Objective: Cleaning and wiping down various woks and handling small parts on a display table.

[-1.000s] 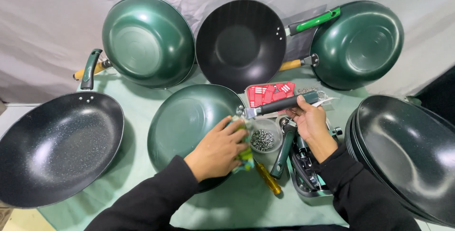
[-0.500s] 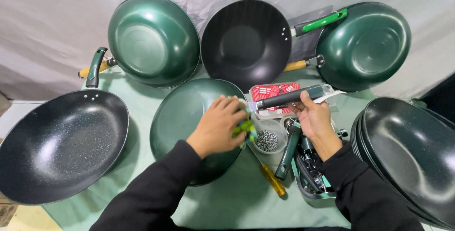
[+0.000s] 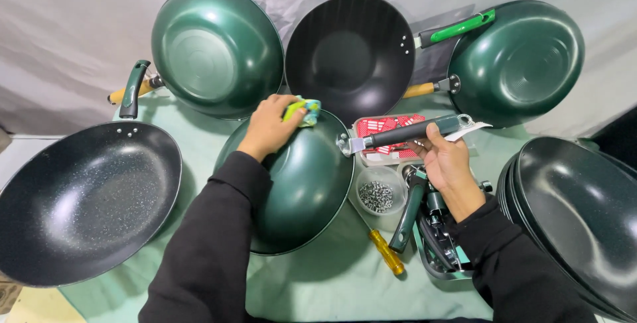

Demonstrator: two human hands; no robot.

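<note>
Green pan (image 3: 302,184): lies upside down at the middle of the table, its domed green bottom facing up, near edge toward the person.
Left hand (image 3: 269,124): rests on the far rim of the upturned pan, fingers curled down on a small cloth (image 3: 304,108) of green, yellow and blue, pressing it to the metal.
Right hand (image 3: 446,158): closed around a dark grey pan handle (image 3: 406,133), held level just right of the pan, its metal bracket end pointing at the pan's rim, just beside it.
Hands together or apart: apart, one at each side of the pan's far right edge.
Under the handle: a red and white box (image 3: 388,126), partly covered by the handle and the right hand.
Near right of the pan: a clear round bowl of small metal screws (image 3: 377,195), just beside the pan's edge.
Nearer still: a screwdriver (image 3: 385,250) with a yellow grip, lying on the cloth between the pan and a grey tray of spare dark handles (image 3: 434,243).
Far left: a green pan (image 3: 217,48) propped up against the backdrop, bottom outward.
Far middle: a black pan (image 3: 350,54) propped up showing its inside, right behind the left hand.
Far right: another green pan (image 3: 517,61) propped up, a bright green handle (image 3: 458,28) beside it.
Left: a black speckled pan (image 3: 79,200), open side up, with a green handle.
Right: a stack of dark pans (image 3: 577,223) crowding the right sleeve.
Table (image 3: 332,283): covered in pale green cloth.
</note>
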